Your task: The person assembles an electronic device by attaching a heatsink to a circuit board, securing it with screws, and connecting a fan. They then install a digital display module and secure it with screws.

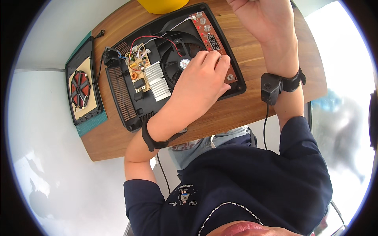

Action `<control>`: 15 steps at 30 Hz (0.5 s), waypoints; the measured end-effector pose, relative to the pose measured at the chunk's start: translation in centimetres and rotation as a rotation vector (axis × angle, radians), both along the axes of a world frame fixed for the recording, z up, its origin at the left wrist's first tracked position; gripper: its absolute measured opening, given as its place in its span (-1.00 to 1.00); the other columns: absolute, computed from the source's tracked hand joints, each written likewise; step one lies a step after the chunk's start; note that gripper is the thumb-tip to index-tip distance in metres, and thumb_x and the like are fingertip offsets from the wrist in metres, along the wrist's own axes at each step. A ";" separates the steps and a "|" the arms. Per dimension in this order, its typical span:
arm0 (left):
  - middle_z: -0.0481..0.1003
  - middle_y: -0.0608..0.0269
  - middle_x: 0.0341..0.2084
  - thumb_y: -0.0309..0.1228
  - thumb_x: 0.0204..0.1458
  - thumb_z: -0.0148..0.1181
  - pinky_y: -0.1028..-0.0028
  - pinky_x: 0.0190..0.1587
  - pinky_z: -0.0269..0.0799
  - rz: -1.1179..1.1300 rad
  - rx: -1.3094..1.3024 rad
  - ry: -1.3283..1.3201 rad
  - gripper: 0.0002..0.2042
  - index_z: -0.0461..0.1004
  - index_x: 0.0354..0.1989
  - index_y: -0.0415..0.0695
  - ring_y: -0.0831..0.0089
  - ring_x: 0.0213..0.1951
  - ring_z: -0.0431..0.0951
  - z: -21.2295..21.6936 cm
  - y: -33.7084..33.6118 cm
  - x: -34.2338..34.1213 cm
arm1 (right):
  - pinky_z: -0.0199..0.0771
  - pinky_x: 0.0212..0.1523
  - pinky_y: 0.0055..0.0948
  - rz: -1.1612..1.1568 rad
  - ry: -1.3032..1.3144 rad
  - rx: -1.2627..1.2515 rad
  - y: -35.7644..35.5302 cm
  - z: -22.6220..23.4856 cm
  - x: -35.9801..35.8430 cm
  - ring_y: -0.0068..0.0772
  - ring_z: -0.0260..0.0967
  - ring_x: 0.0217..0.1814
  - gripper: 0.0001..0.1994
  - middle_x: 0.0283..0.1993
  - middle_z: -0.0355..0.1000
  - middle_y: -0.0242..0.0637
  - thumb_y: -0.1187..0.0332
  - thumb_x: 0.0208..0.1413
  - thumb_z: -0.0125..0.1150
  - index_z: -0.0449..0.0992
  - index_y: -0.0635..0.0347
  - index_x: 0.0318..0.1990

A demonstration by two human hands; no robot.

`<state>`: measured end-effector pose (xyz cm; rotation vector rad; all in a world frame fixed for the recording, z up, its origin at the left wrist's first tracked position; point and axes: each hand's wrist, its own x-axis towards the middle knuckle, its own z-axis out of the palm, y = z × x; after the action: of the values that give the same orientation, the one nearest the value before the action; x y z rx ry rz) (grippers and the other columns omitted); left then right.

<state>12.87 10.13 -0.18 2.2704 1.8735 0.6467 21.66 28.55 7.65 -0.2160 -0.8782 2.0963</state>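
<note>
The opened black base of an induction cooker [185,8] lies tilted on the table. My left hand [199,78] reaches across its fan [167,69] to the reddish control board [212,31] along the right side. Its fingers are bent together over the lower part of that board; a small dark spot shows between them, too small to name. A numeric display [213,42] sits just beyond the knuckles. Raised at the top right, my right hand [267,17] is cut off by the picture's upper edge, so its fingertips are hidden.
Inside the base are a silver heat sink [158,81], a tan circuit board [138,65] and a red wire [147,36]. At left, a black panel with a round coil [80,89] lies on a green mat [92,125]. A yellow object [163,4] stands at the wooden table's [252,102] far edge.
</note>
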 end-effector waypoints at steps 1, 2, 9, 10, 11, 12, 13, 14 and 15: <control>0.47 0.14 0.02 -0.36 -0.10 0.55 0.30 0.20 0.46 -0.012 0.010 0.010 -0.37 0.41 0.16 -0.25 0.17 0.09 0.48 0.0 0.0 0.0 | 0.50 -0.40 -0.58 -0.027 -0.022 0.012 -0.2 0.1 0.4 -0.53 0.45 -0.36 -0.70 -0.25 0.51 -0.26 0.19 0.49 -0.02 0.45 0.30 -0.05; 0.47 0.13 -0.01 -0.34 -0.10 0.56 0.30 0.18 0.47 -0.022 0.023 0.021 -0.37 0.41 0.15 -0.26 0.19 0.07 0.48 0.0 0.1 -0.1 | 0.50 -0.40 -0.57 -0.052 -0.043 0.028 -0.2 0.1 0.9 -0.52 0.45 -0.36 -0.70 -0.24 0.51 -0.26 0.18 0.49 -0.01 0.45 0.30 -0.03; 0.49 0.11 0.07 -0.33 -0.09 0.53 0.18 0.21 0.42 -0.013 -0.011 -0.094 -0.36 0.43 0.19 -0.18 0.08 0.14 0.47 0.3 0.2 -1.3 | 0.56 -0.30 -0.47 0.163 -0.604 0.429 2.0 -5.3 4.5 -0.41 0.49 -0.26 -0.59 -0.22 0.51 -0.25 0.21 0.38 0.20 0.39 0.29 0.23; 0.49 0.09 0.06 -0.35 -0.09 0.53 0.17 0.21 0.42 -0.022 -0.009 -0.111 -0.36 0.40 0.20 -0.19 0.06 0.13 0.47 0.4 0.3 -1.2 | 0.33 -0.35 -0.62 0.109 -0.665 0.468 1.2 -6.7 4.9 -0.65 0.25 -0.38 -0.65 -0.28 0.36 -0.42 0.15 0.37 0.26 0.44 0.26 0.06; 0.48 0.09 0.05 -0.35 -0.09 0.53 0.17 0.21 0.42 -0.017 -0.025 -0.121 -0.36 0.40 0.20 -0.19 0.06 0.13 0.47 0.5 0.4 -1.1 | 0.31 -0.37 -0.61 0.107 -0.722 0.518 1.1 -7.8 5.1 -0.67 0.26 -0.40 -0.66 -0.33 0.35 -0.46 0.16 0.32 0.32 0.46 0.22 0.02; 0.48 0.08 0.05 -0.36 -0.09 0.53 0.17 0.20 0.42 -0.009 -0.040 -0.131 -0.36 0.39 0.20 -0.20 0.05 0.13 0.47 0.6 0.3 -1.0 | 0.30 -0.38 -0.61 0.108 -0.776 0.570 1.1 -8.6 5.3 -0.68 0.26 -0.42 -0.68 -0.38 0.35 -0.50 0.17 0.27 0.37 0.48 0.18 -0.02; 0.48 0.08 0.05 -0.36 -0.09 0.53 0.17 0.20 0.42 0.000 -0.056 -0.140 -0.35 0.38 0.20 -0.20 0.05 0.13 0.47 0.7 0.3 -1.0 | 0.28 -0.39 -0.60 0.109 -0.830 0.622 1.2 -9.0 5.5 -0.70 0.27 -0.44 -0.69 -0.43 0.34 -0.54 0.18 0.21 0.43 0.49 0.14 -0.06; 0.48 0.07 0.04 -0.36 -0.09 0.53 0.17 0.20 0.43 0.004 -0.057 -0.142 -0.35 0.38 0.19 -0.20 0.05 0.13 0.47 0.6 0.3 -1.0 | 0.31 -0.38 -0.59 0.136 -0.870 0.595 1.1 -9.1 5.9 -0.69 0.31 -0.39 -0.66 -0.36 0.38 -0.51 0.23 0.16 0.47 0.48 0.15 -0.06; 0.48 0.06 0.04 -0.37 -0.09 0.53 0.17 0.20 0.43 0.008 -0.059 -0.143 -0.35 0.37 0.19 -0.20 0.04 0.13 0.47 0.5 0.3 -1.0 | 0.31 -0.38 -0.59 0.172 -0.839 0.556 1.1 -9.3 6.1 -0.68 0.31 -0.39 -0.67 -0.35 0.39 -0.51 0.24 0.16 0.47 0.47 0.15 -0.06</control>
<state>11.85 10.40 0.34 2.1214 1.8118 0.7247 27.74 29.61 -1.65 -0.7666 -1.9859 1.7970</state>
